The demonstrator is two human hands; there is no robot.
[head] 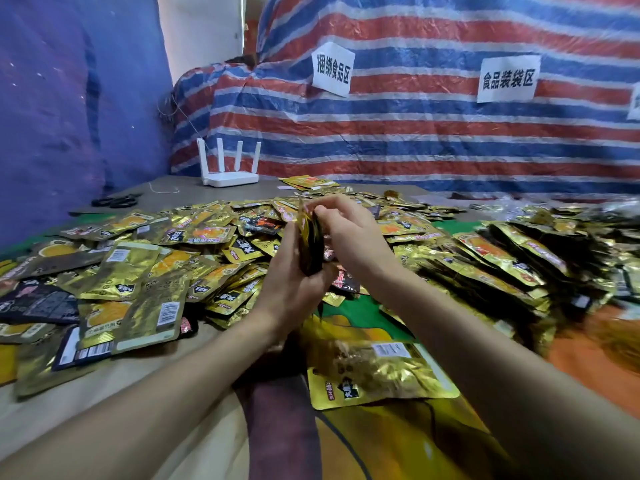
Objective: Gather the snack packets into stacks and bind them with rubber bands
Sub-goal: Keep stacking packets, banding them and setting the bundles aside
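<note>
Both hands (291, 284) (349, 233) round upright packet stack (310, 245)

Glossy, crinkled gold foil on packets (310, 244) between fingers (334, 206); beyond fingers, woven plastic tarp (415, 140), matt paper signs (507, 79).

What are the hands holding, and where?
A thin upright stack of gold foil snack packets: the left hand grips its lower end, the right hand pinches its top.

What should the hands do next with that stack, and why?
Likely use the right hand to square the top edge of the stack. It is held on edge above the loose packets, left hand gripping its lower end, right hand curled over the top; a gold packet seems to stick up past the rest.
</note>
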